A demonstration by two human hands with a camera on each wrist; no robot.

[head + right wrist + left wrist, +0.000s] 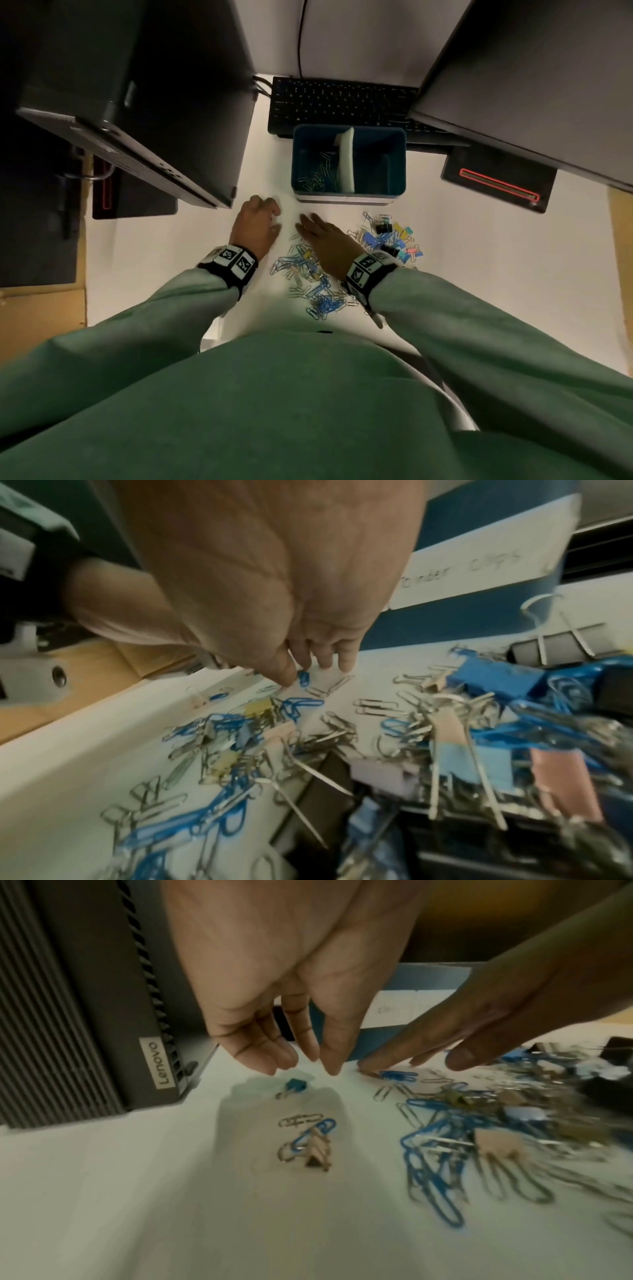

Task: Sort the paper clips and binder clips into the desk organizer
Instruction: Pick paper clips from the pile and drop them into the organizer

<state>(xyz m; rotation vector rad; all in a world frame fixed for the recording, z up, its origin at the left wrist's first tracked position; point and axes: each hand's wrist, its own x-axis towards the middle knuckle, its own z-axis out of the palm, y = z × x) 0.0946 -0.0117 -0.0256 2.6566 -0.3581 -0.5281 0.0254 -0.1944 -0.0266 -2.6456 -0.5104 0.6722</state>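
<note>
The blue desk organizer (349,199) stands mid-table with a white divider (346,159); silver paper clips (317,174) lie in its left compartment. Just in front of it, blue and silver paper clips (308,274) are scattered, and coloured binder clips (394,236) lie to their right. My left hand (301,1056) hangs with relaxed fingers, holding nothing, over a small blue binder clip (296,1087). My right hand (308,666) reaches across the pile with straight fingers. Its fingertips (373,1064) touch the table at a blue paper clip (303,677).
A dark computer tower (103,1015) stands close on the left of my left hand. A black keyboard (342,102) lies behind the organizer and a monitor (531,85) overhangs the right. The organizer's front carries a white label (479,574) reading binder clips.
</note>
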